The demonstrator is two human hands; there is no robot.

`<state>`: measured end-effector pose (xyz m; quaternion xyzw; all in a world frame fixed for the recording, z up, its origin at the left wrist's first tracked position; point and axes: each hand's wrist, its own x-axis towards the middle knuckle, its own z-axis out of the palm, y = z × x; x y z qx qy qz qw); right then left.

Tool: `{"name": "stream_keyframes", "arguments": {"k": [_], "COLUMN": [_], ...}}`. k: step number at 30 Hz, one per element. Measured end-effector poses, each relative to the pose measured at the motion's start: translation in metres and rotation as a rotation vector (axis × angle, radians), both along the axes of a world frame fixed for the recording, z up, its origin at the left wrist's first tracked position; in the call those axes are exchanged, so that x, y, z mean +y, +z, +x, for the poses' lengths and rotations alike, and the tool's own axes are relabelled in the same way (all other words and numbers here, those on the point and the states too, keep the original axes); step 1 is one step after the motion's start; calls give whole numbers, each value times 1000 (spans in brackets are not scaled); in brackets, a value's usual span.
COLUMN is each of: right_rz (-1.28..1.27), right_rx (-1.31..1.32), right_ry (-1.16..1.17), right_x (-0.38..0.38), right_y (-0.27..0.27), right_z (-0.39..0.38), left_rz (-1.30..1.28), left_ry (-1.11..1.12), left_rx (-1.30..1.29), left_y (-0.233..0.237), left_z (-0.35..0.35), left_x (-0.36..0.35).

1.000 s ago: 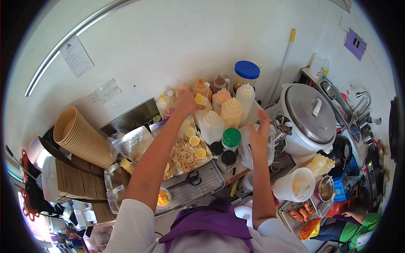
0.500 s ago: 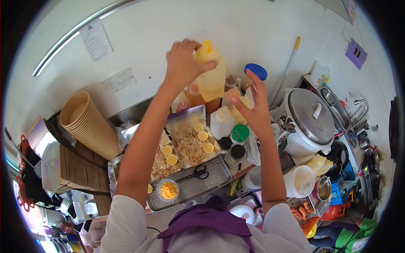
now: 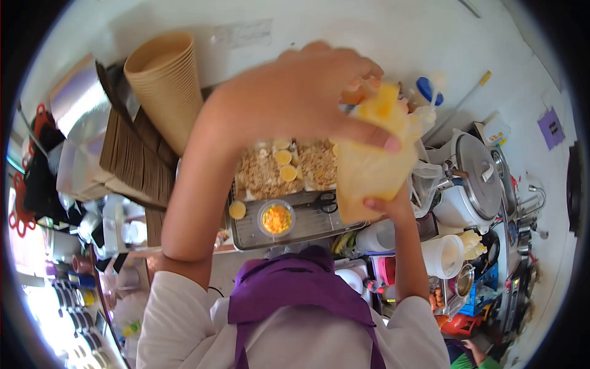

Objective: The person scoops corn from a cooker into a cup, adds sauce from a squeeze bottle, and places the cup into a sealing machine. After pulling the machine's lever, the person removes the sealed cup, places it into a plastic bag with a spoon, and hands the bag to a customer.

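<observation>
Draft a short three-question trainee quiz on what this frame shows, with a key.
1. Which hand is nearer the yellow top of the bottle?
2. True or false: the bottle stands on the counter.
3. The round clear cup of yellow-orange food stands on: a) the stack of tan bowls; b) the metal tray; c) the white pot's lid.

Key:
1. The left hand.
2. False; it is held up in the hands.
3. b.

Head-worn view — forward, downward.
</observation>
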<state>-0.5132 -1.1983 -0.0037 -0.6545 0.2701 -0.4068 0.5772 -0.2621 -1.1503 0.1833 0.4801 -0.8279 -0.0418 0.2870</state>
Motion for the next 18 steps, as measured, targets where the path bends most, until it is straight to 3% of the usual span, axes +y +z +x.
{"name": "stream_keyframes", "arguments": {"k": [4,6,8,10,12,15,18], "right_rz": [4,55,76,36,-90,-226,-281], "right_rx": [334,536,656,773,915,1058,1137], "right_ry": [9,27,27,26,33,67,99], "right_x": [53,72,86,93,95,96,96], "right_y": [-36,-48,-57,-58,-61,-62,-60], "right_z": [-8,-14,-18,-18,-19,-12,-5], "left_rz": [-69,311,549,931,1135,1150,991], "left_ry": [111,113,-82,-154,-102,139,250], "left_rx": [124,237,282,428,634,725,1054], "left_y": [-73,-99,-134,-182,-248,-285,-326], "left_z": [43,60,76,86,90,80,73], "left_x": [68,110,136,158,181,182,177]}}
